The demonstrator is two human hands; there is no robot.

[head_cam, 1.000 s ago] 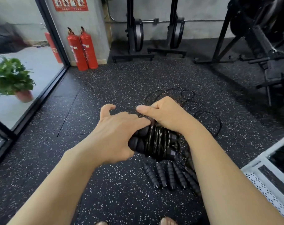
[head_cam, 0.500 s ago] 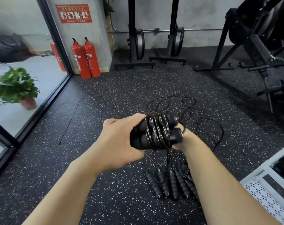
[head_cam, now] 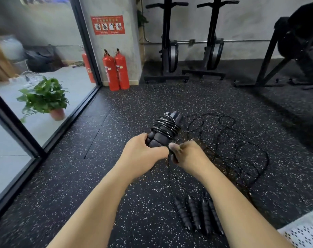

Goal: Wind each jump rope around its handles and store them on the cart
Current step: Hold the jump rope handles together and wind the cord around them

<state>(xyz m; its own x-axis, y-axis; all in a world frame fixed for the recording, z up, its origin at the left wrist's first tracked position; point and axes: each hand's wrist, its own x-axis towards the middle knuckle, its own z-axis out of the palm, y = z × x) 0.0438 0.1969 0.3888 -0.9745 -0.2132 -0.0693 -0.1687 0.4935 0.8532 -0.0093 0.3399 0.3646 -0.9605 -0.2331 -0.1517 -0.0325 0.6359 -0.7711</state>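
Underneath, loose ropes [head_cam: 225, 140] and spare handles [head_cam: 197, 215] are lying. The left hand [head_cam: 143, 154] is gripping the wound bundle [head_cam: 163, 130], the right hand [head_cam: 189, 154] pinching its cord [head_cam: 171, 174].

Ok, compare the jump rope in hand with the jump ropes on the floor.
The held jump rope has cord coiled around it; the floor jump ropes trail loose, tangled cord. The held one is lifted, gripped by the left hand; the floor ones lie side by side. All are black.
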